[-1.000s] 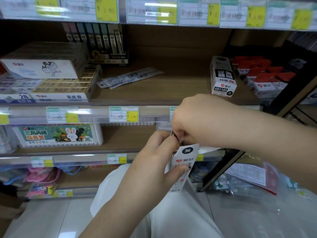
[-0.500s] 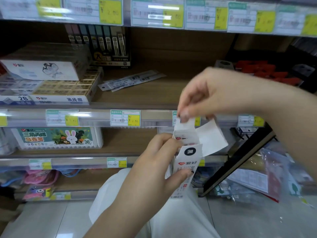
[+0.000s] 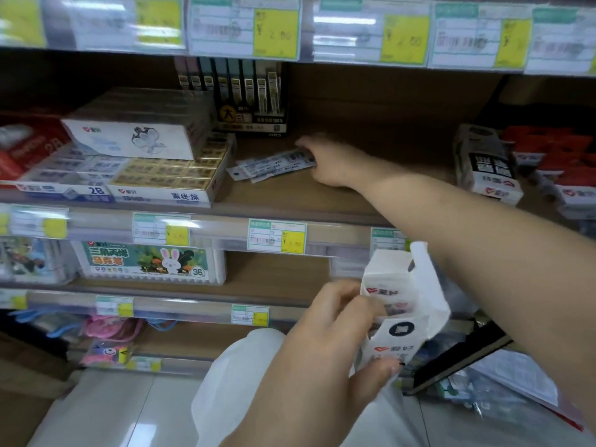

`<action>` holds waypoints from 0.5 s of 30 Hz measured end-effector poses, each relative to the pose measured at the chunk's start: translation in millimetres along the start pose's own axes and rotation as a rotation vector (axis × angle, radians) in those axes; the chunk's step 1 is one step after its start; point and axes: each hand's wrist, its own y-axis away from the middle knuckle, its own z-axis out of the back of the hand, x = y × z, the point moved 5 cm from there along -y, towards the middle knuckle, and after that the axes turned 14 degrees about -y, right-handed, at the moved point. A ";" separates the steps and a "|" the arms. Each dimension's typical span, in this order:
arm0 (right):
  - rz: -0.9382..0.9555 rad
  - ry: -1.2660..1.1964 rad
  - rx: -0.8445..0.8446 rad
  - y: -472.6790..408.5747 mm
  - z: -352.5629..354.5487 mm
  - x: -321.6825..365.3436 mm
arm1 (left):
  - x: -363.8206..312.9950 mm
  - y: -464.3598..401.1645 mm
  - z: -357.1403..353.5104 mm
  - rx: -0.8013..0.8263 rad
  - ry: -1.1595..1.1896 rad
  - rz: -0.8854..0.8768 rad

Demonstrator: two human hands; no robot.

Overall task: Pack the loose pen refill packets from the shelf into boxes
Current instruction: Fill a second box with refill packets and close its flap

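My left hand (image 3: 325, 346) grips a small white refill box (image 3: 398, 311) low in front of me, its top flap standing open. A few loose refill packets (image 3: 267, 166) lie flat on the wooden shelf (image 3: 290, 195). My right hand (image 3: 329, 162) reaches over the shelf and its fingers close on the right end of those packets. The fingertips are blurred and partly hidden behind the packets.
A closed white refill box (image 3: 487, 166) lies on the shelf at right beside red packs (image 3: 554, 159). Eraser boxes (image 3: 171, 175) are stacked at left, a dark display box (image 3: 248, 98) behind. Lower shelves hold a bunny box (image 3: 151, 261). Plastic bags (image 3: 503, 379) lie on the floor.
My right hand let go of the box flap and reached up and forward to the loose packets on the shelf. My left hand keeps holding the opened box.
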 end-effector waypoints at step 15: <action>0.204 0.375 0.141 0.7 5.7 26.7 | -0.3 -0.4 -1.0 0.010 -0.008 -0.001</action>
